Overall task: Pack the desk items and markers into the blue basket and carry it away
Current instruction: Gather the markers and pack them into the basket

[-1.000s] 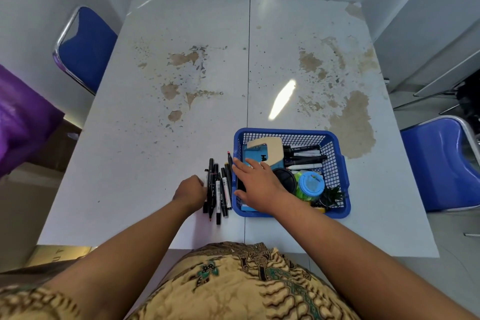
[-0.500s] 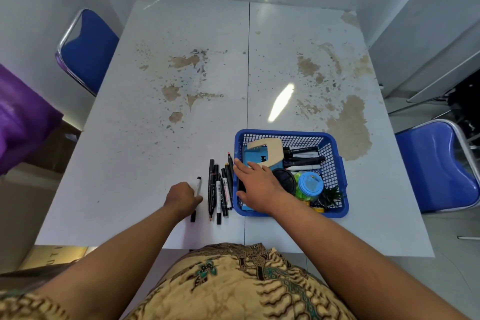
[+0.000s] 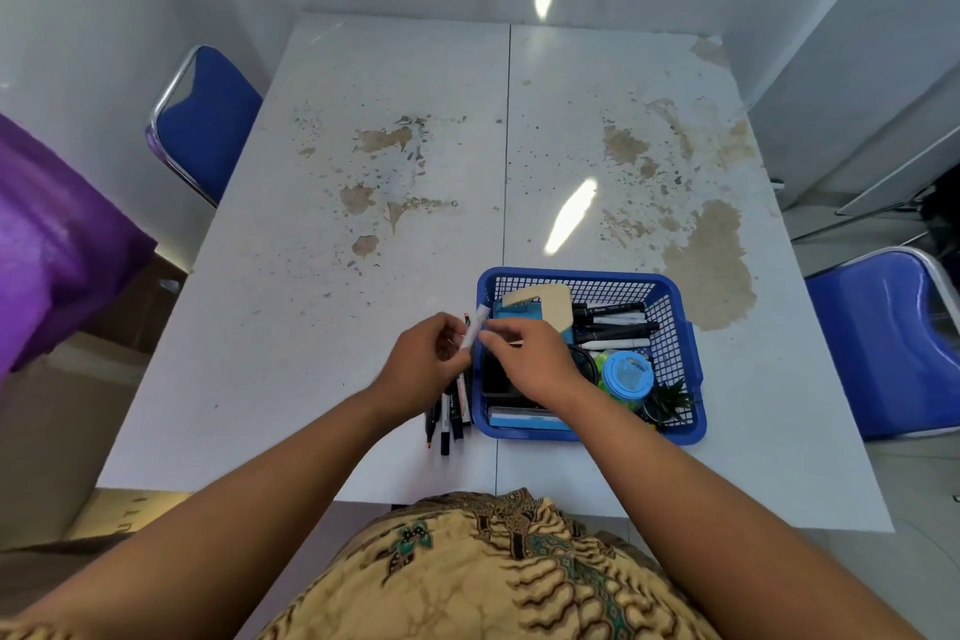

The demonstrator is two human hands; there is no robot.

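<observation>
Head camera, centre frame: fingers of the left hand (image 3: 423, 364) and right hand (image 3: 532, 361) pinch a slim white plastic marker (image 3: 474, 333) just left of the blue plastic mesh basket (image 3: 693, 379); likely light, rigid, smooth, best held mid-barrel.

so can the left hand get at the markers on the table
Probably yes: the markers lie right under the left hand, nothing between, but it holds a white marker together with the right hand.

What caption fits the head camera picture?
Left hand and right hand hold a marker beside the blue basket, loose markers lying underneath.
</observation>
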